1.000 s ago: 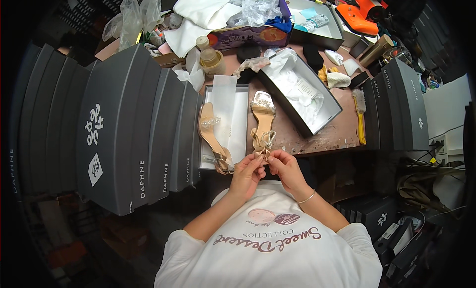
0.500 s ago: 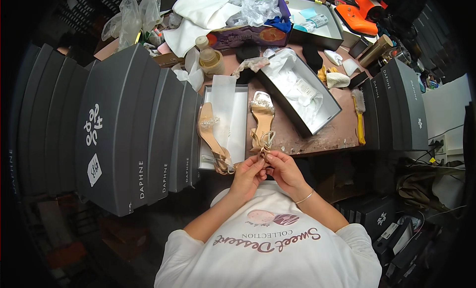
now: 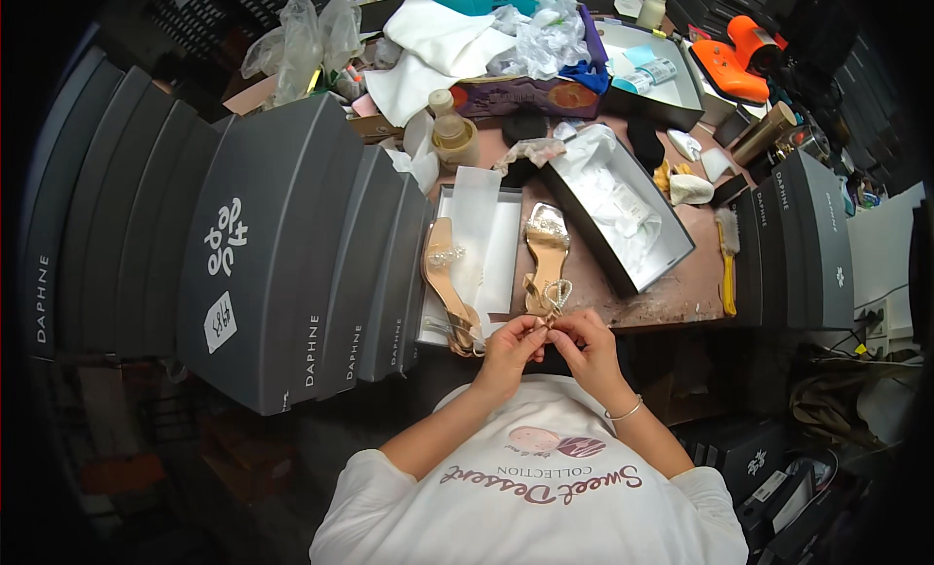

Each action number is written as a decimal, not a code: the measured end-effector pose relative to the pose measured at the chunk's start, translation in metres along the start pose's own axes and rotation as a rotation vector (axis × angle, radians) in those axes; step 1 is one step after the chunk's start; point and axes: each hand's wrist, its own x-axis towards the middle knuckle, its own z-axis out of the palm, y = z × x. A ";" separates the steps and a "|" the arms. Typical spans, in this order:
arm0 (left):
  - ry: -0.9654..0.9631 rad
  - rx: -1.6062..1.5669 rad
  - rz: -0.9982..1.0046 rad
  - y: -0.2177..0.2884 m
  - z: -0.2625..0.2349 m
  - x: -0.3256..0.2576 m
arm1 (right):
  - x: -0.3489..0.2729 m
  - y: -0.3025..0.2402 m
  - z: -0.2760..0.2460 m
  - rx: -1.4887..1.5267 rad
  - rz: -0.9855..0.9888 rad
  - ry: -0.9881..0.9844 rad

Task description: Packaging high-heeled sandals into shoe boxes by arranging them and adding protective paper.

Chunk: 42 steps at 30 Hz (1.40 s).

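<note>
A gold sandal (image 3: 548, 262) with a clear, beaded toe band lies sole down at the table's front edge, heel end toward me. My left hand (image 3: 513, 357) and my right hand (image 3: 590, 353) meet at that heel end. Both are closed in a pinch on its thin strap, whose exact shape between the fingertips is hidden. To the left, a matching sandal (image 3: 441, 262) rests on its side along an open white-lined shoebox (image 3: 499, 264). A sheet of white tissue paper (image 3: 474, 215) lies in this box.
Dark shoeboxes (image 3: 277, 244) stand in a row at left; more boxes (image 3: 815, 244) stand at right. A tilted open box (image 3: 671, 254) holds crumpled tissue. A yellow-handled brush (image 3: 728, 268), a glue bottle (image 3: 453, 142) and an orange tool (image 3: 730, 71) are on the table.
The whole view has shifted, so everything sits further right and lower. Both hands stay pinched at the sandal's strap, with the fingers slightly rearranged.
</note>
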 end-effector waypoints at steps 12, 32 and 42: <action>0.109 0.244 0.076 0.033 -0.001 0.010 | 0.020 0.037 -0.007 0.566 0.220 0.239; 0.594 0.751 0.518 0.043 -0.078 -0.020 | 0.035 0.075 0.035 0.133 0.118 -0.075; 0.512 0.749 0.229 0.022 -0.123 0.016 | 0.060 0.052 -0.057 0.118 0.363 -0.273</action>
